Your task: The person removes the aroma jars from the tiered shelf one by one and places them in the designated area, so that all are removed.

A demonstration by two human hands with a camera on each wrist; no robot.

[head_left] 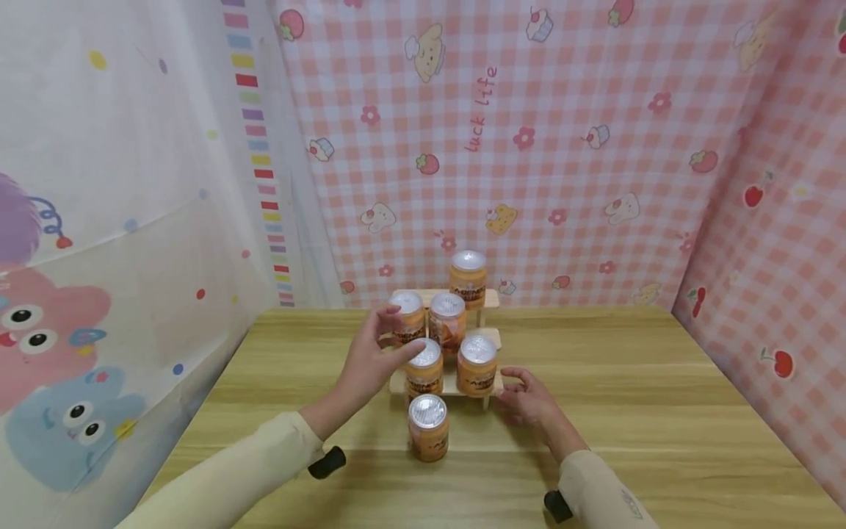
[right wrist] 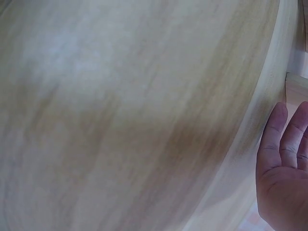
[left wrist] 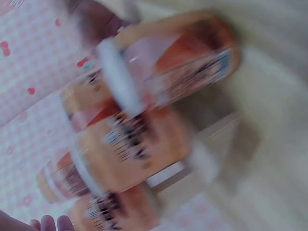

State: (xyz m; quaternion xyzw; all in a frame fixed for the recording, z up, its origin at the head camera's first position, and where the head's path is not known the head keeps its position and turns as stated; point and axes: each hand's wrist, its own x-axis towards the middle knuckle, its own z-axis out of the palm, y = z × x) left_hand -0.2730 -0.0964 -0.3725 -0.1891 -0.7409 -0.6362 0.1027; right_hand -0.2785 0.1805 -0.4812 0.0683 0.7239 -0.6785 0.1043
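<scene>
A small three-step wooden rack [head_left: 451, 386] holds orange cans with silver lids. One can [head_left: 468, 281] stands on the top step, at the right. The middle step carries a left can [head_left: 411, 328] and a right can [head_left: 447, 323]. On the bottom step are a left can [head_left: 424, 376] and a right can [head_left: 479, 367]. My left hand [head_left: 373, 353] is beside the left-hand cans, fingers bent and spread from the thumb, which overlaps the bottom-left lid. Its fingertips [left wrist: 48, 223] show apart from the cans in the left wrist view. My right hand [head_left: 532, 404] is loosely bent at the bottom step's right end.
One more can [head_left: 428, 430] stands upright on the wood-grain table [head_left: 595, 455] in front of the rack. A pink checked cloth [head_left: 529, 176] hangs behind the table, and a white patterned cloth [head_left: 152, 220] hangs on the left.
</scene>
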